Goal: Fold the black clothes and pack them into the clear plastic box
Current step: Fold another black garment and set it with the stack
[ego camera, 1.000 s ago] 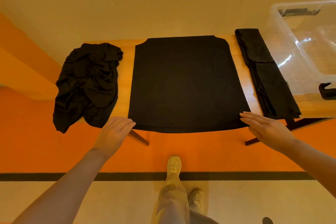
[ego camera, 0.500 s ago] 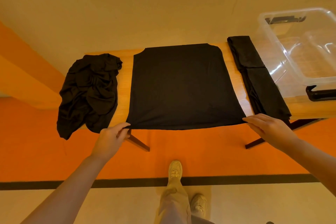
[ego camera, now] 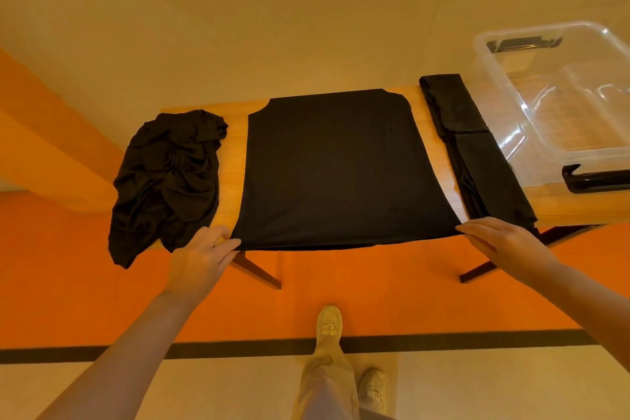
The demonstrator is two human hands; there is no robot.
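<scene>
A flat black garment (ego camera: 334, 167) lies spread over the middle of the wooden table (ego camera: 235, 160). My left hand (ego camera: 201, 259) pinches its near left corner at the table's front edge. My right hand (ego camera: 508, 245) holds the near right corner with fingers stretched forward, and the hem runs taut between the two. A crumpled black garment (ego camera: 167, 181) sits at the table's left end, partly hanging over the edge. A long folded black garment (ego camera: 477, 153) lies on the right, beside the clear plastic box (ego camera: 531, 133), which has nothing in it.
The box has black handles and overhangs the table's right end. Dark table legs (ego camera: 259, 269) angle down under the front edge. My feet (ego camera: 329, 320) stand on an orange and beige floor close to the table.
Both hands closed in on the near corners of the flat garment. Its hem, which hung curved over the table edge, is now pulled straight between them.
</scene>
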